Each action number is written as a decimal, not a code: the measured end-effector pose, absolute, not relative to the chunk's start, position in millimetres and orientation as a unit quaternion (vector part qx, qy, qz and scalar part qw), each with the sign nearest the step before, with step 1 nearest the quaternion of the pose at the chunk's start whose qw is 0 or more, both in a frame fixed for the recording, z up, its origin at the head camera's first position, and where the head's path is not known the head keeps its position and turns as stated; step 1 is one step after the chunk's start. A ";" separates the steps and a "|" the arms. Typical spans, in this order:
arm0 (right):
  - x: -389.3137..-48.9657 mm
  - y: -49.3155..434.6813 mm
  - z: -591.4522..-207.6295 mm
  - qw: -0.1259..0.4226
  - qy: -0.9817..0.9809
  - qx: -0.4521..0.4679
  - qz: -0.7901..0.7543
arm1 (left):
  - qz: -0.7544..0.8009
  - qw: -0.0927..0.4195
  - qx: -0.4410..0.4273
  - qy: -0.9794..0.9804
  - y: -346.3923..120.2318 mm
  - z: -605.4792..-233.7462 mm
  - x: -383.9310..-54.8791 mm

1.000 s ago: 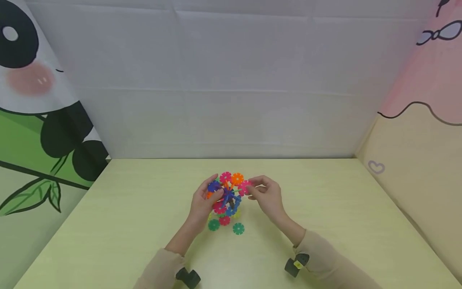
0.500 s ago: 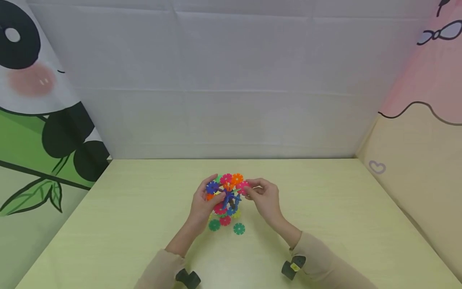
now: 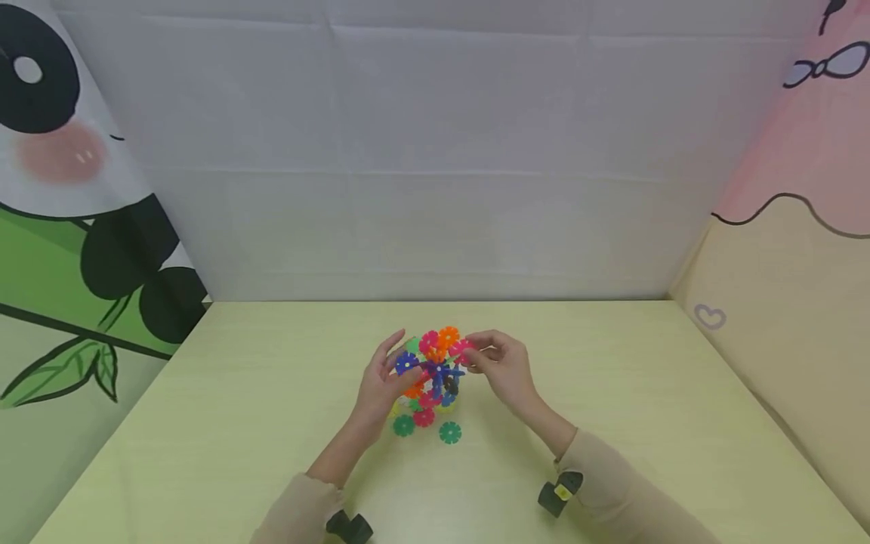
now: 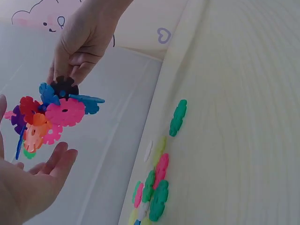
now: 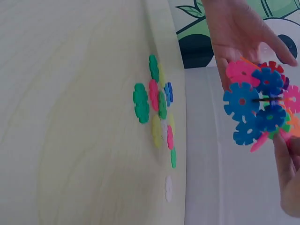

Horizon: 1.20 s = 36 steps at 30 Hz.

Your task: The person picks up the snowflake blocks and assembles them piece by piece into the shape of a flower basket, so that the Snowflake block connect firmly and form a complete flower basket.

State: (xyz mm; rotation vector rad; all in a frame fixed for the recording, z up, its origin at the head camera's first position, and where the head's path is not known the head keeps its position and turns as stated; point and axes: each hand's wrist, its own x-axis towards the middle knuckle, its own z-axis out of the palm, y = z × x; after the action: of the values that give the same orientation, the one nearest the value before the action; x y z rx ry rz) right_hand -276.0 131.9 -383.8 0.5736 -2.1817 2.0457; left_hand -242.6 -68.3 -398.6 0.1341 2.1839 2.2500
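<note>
A ball-like cluster of interlocking plastic snowflake discs (image 3: 442, 372) in pink, orange, blue, purple and black is up off the table between both hands. My right hand (image 3: 506, 370) pinches a pink disc (image 3: 461, 350) at its upper right edge. My left hand (image 3: 379, 381) is spread around the cluster's left side, thumb lying across the front in the head view. In the left wrist view, the left fingers (image 4: 61, 161) are apart from the cluster, below it. The right wrist view shows several blue discs (image 5: 242, 101) on the cluster's near side, with the right fingertips at its lower edge.
Loose discs lie on the pale wooden table (image 3: 272, 423) below the cluster, among them a green disc (image 3: 450, 432) set apart and a pink disc (image 3: 424, 417). A white backdrop (image 3: 435, 227) stands along the table's far edge, with printed panels at both sides.
The cluster has turned and shifted slightly right, and its blue discs face differently. My left hand has loosened around it. The right hand keeps its pinch on the pink disc.
</note>
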 end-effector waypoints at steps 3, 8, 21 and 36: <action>-281.9 138.4 -383.8 0.028 -0.733 0.233 0.638 | 0.696 0.017 0.096 0.712 -72.0 -399.6 -241.3; -289.5 143.0 -381.4 -0.036 -0.761 0.285 0.581 | 0.650 0.065 0.170 0.738 -73.5 -398.5 -239.7; -286.9 138.2 -369.1 -0.067 -0.764 0.316 0.559 | 0.661 0.033 0.136 0.737 -76.8 -406.7 -241.3; -353.7 148.6 -426.1 -0.123 -0.846 0.237 0.461 | 0.640 -0.004 0.102 0.761 -115.7 -400.0 -247.2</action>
State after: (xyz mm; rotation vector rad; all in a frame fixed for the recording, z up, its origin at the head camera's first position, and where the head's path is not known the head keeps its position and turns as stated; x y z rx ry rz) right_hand -353.7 148.6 -426.1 0.8092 -2.8900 1.5725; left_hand -247.2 -115.7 -400.0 0.3221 2.3969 2.0171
